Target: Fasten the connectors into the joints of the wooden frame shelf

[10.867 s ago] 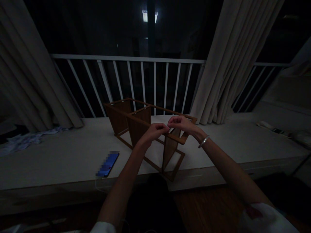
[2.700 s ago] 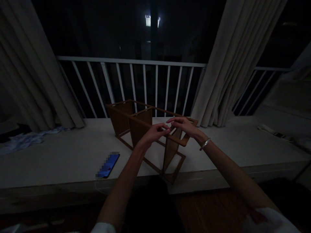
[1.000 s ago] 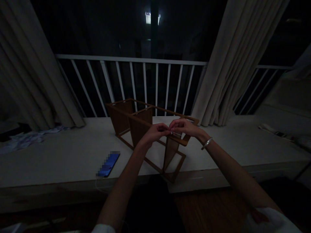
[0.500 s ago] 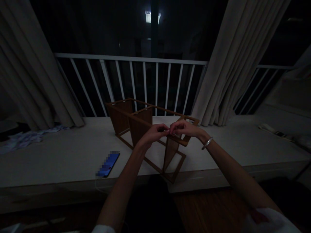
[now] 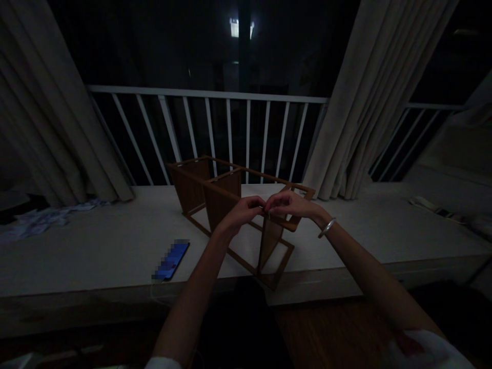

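At right end of wooden frame: my right hand pinches small pale piece; left hand, fingers curled, grip unclear.

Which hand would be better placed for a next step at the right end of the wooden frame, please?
Probably the right hand: it is nearer that end of the wooden frame. The left hand is farther left. They nearly meet; whether either holds something small is hard to tell.

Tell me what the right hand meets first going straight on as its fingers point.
Probably the left hand: the right hand points across at it, with little or no gap visible. The wooden frame lies just below, though depth is unclear here.
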Motion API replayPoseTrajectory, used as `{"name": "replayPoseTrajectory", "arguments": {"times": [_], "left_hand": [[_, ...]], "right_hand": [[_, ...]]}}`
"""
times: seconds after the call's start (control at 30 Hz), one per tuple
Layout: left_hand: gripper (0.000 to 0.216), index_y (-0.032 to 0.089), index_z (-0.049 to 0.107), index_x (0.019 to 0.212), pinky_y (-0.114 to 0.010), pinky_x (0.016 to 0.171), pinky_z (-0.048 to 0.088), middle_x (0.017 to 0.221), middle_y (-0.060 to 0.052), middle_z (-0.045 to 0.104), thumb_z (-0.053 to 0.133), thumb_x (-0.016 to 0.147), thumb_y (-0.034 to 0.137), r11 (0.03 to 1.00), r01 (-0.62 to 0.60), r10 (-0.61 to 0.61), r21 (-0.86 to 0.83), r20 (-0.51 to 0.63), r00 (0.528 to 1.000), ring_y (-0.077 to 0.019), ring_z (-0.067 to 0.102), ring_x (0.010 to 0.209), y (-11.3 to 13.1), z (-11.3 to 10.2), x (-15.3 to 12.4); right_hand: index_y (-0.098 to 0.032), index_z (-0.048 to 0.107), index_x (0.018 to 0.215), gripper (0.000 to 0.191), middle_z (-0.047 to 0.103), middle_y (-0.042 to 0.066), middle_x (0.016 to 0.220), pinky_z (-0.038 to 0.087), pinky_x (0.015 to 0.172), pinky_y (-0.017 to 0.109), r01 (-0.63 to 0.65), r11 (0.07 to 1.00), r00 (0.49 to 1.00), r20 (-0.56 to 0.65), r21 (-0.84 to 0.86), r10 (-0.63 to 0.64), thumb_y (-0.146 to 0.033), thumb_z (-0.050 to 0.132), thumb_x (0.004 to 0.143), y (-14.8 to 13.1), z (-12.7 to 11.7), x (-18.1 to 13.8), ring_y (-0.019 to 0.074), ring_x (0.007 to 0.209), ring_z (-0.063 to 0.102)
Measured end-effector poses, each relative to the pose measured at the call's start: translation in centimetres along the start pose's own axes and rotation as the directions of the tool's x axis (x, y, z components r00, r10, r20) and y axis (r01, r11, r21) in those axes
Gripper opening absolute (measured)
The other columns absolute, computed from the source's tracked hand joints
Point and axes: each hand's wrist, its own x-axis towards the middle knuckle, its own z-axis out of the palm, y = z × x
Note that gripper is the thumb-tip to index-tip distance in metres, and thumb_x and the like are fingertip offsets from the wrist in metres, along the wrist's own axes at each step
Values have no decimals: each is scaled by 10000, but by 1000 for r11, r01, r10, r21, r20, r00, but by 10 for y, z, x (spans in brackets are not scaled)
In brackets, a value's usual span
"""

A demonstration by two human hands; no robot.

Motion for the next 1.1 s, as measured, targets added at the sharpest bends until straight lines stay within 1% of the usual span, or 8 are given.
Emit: {"name": "replayPoseTrajectory", "arguments": {"times": [0.1, 0.23, 0.37, 0.47, 0.7, 0.93, 1.1], "left_hand": [[167, 138, 591, 735, -230, 686, 363, 708, 2, 564, 457, 636, 151, 1000, 9, -9, 0, -17, 1000, -105, 494, 706, 1, 0, 0], [174, 136, 587, 702, -234, 684, 359, 704, -4, 557, 445, 683, 233, 1000, 25, -25, -5, -35, 999, -115, 486, 714, 5, 2, 0], [222, 134, 580, 677, -236, 677, 353, 686, -2, 544, 486, 692, 334, 998, 60, -60, 0, -51, 997, -118, 474, 705, 9, 3, -1], [236, 134, 583, 700, -240, 680, 351, 691, -3, 544, 528, 681, 362, 997, 74, -74, 13, -20, 997, -116, 473, 703, 11, 3, -3], [245, 132, 597, 760, -248, 697, 357, 750, -19, 570, 603, 638, 344, 997, 63, -66, 43, 56, 996, -125, 494, 746, 14, -1, -8], [222, 132, 599, 805, -253, 707, 367, 796, -30, 579, 576, 659, 297, 997, 52, -57, 63, 91, 994, -124, 506, 757, 11, -6, -7], [226, 131, 591, 840, -250, 708, 373, 815, -33, 578, 568, 639, 234, 996, 61, -69, 63, 136, 988, -127, 506, 764, 11, -9, -8]], "right_hand": [[-127, 618, 858, 275, 609, 34, 783, 404, 660, 236, -5, 1000, 1000, -7, -11, 5, -345, 586, 695, -1, 0, 0, 118, 723, 535], [-121, 618, 859, 294, 606, 36, 780, 404, 657, 241, -12, 1000, 1000, -19, -17, 12, -365, 578, 700, -2, 1, 0, 116, 712, 526], [-125, 615, 841, 270, 600, 24, 761, 398, 660, 236, 9, 1000, 999, -37, 1, -9, -352, 584, 698, -1, 1, 0, 109, 702, 520], [-130, 613, 835, 266, 595, 17, 740, 395, 642, 229, 5, 1000, 999, -48, 2, -5, -353, 591, 692, 0, 1, 1, 105, 686, 516], [-122, 616, 849, 306, 598, 31, 771, 400, 655, 237, -13, 1000, 999, -40, -1, 13, -381, 588, 686, 1, 1, 1, 117, 715, 521], [-128, 620, 862, 291, 605, 36, 800, 402, 676, 241, -15, 1000, 1000, -10, -6, 15, -366, 581, 698, 0, 1, 1, 120, 741, 526], [-130, 621, 868, 311, 604, 29, 770, 401, 652, 237, -37, 999, 999, -16, -15, 37, -382, 581, 691, 1, 1, 2, 118, 716, 524]]}}
